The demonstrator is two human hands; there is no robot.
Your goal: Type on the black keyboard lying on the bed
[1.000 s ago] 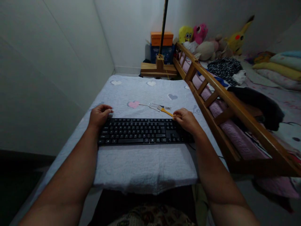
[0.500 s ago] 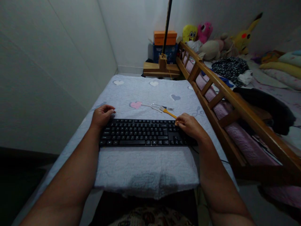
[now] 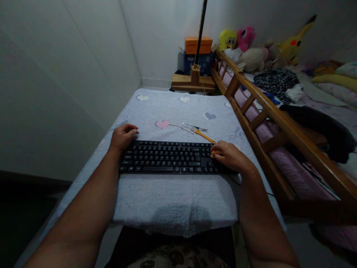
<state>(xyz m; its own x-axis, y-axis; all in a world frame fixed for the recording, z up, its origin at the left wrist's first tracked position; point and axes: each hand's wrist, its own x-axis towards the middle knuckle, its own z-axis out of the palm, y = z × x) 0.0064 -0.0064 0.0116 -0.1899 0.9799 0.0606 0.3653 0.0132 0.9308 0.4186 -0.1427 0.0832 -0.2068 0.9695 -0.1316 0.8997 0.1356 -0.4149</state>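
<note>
A black keyboard (image 3: pixel 158 158) lies flat on the cloth-covered table in front of me. My left hand (image 3: pixel 122 137) rests against its far left corner, fingers loosely curled with a gap at the thumb and nothing visible in them. Over the number pad at the right end is my right hand (image 3: pixel 227 154), its fingers pinched together. A small tan-orange bit shows at those fingertips, too small to name. Just beyond the keyboard lies a brush (image 3: pixel 205 135) with an orange handle and pale bristles. Next to it are metal tweezers (image 3: pixel 192 126) and a thin white stick (image 3: pixel 178 125).
A pale blue cloth with hearts (image 3: pixel 167 193) covers the table. To the right runs a wooden bed rail (image 3: pixel 267 111), with plush toys (image 3: pixel 253 58) and clothes behind it. An orange box (image 3: pixel 198 45) and a wooden stand (image 3: pixel 181 82) are beyond the far edge. A cable trails right.
My right hand has moved slightly nearer to me and off the brush handle's end, down over the number pad. My left hand holds its place. The view has shifted a little.
</note>
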